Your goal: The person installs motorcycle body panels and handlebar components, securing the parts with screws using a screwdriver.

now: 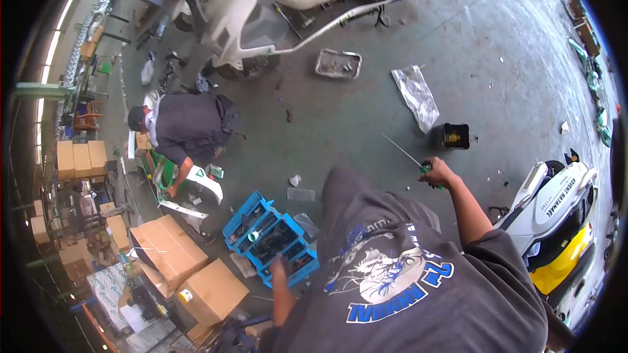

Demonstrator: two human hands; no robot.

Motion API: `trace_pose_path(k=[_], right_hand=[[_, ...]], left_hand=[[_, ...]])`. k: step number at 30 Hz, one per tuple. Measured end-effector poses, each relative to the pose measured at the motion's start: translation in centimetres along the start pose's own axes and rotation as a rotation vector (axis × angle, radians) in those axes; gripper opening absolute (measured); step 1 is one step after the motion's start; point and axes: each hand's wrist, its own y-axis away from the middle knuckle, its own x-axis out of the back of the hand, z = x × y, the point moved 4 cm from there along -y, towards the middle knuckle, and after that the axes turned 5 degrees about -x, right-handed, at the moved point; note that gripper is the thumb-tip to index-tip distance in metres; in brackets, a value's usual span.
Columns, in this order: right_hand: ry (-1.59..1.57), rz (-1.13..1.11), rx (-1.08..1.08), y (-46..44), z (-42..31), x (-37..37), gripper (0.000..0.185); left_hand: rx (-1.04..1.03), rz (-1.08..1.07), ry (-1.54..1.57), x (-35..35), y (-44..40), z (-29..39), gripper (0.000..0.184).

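Note:
My right hand (439, 174) is closed around the green handle of a screwdriver (404, 151), its long thin shaft pointing up and to the left over the floor. My left hand (280, 268) is at the front part of an open blue cantilever toolbox (248, 206). Blur hides its fingers, and whether it grips anything does not show. Dark tools lie in the toolbox compartments, along with a white and green roll (254, 236). A square black container (456, 136) stands just beyond my right hand.
Another person (190, 124) bends over white and green panels (206, 184) at left. Cardboard boxes (170, 248) stand near the toolbox. Ahead are a partly stripped scooter (242, 26), a metal tray (338, 64) and a plastic bag (416, 97). A white and yellow scooter (556, 222) stands at right.

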Motion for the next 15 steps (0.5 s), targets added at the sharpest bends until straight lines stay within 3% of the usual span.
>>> trace_pose_path(k=[2,3,4,6,8,10,13,15], right_hand=[[-0.031,-0.055,-0.013,0.1,-2.8,1.3,0.038],[-0.058,-0.091,0.002,-0.4,-4.5,1.9,0.04],[-0.043,-0.136,-0.049,-1.0,-5.5,2.0,0.046],[0.183,-0.014,0.181,-3.8,-6.0,1.3,0.049],[0.149,0.05,0.055,-6.8,-6.6,1.5,0.042],[0.138,0.034,-0.069,-9.6,-9.8,5.2,0.048],[0.149,0.051,-0.17,-12.6,-10.5,8.5,0.055],[0.039,-0.134,-0.256,-11.7,-13.4,11.1,0.066]], left_hand=[[-0.298,-0.07,-0.249,-7.6,-0.1,9.8,0.034],[-0.135,-0.055,-0.235,-12.5,1.9,15.0,0.036],[-0.256,-0.105,-0.402,-17.2,2.6,19.6,0.036],[-0.436,-0.217,-0.522,-25.2,-0.9,24.5,0.036],[-0.616,-0.332,-0.736,-33.9,-5.2,28.7,0.035],[-0.386,-0.472,-0.6,-43.2,-5.7,32.7,0.035],[-0.504,-0.578,-0.834,-54.6,-10.1,36.8,0.034],[-0.529,-0.617,-0.949,-59.8,-12.4,38.3,0.032]])
